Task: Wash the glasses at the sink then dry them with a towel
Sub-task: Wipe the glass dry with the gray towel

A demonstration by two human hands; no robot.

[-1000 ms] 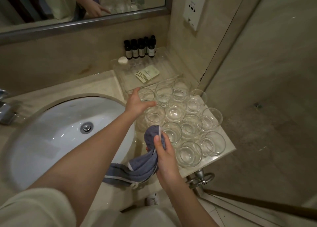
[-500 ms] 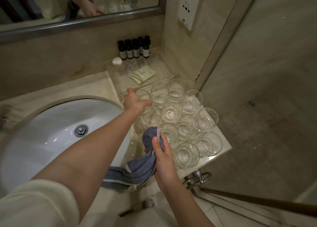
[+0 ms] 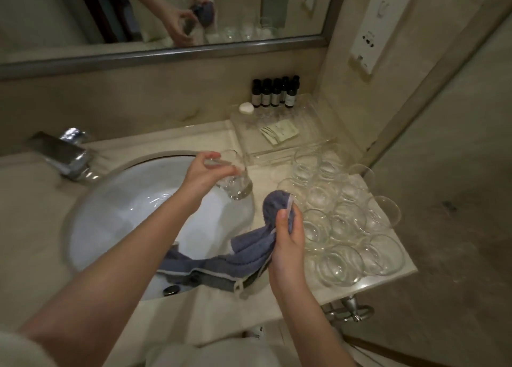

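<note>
Labels on the dark bottles (image 3: 275, 93) are unreadable — left hand (image 3: 201, 171) grips a glass (image 3: 235, 179).

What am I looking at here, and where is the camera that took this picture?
No machine: a person wears a wide-angle camera on the head, looking down at their own arms over a bathroom counter. The left hand grips a clear glass over the white sink. The right hand holds a blue-grey towel, which trails over the basin's edge. To the right stands a cluster of glasses. Behind them a clear tray carries dark toiletry bottles. The mirror reflects the hands.
</note>
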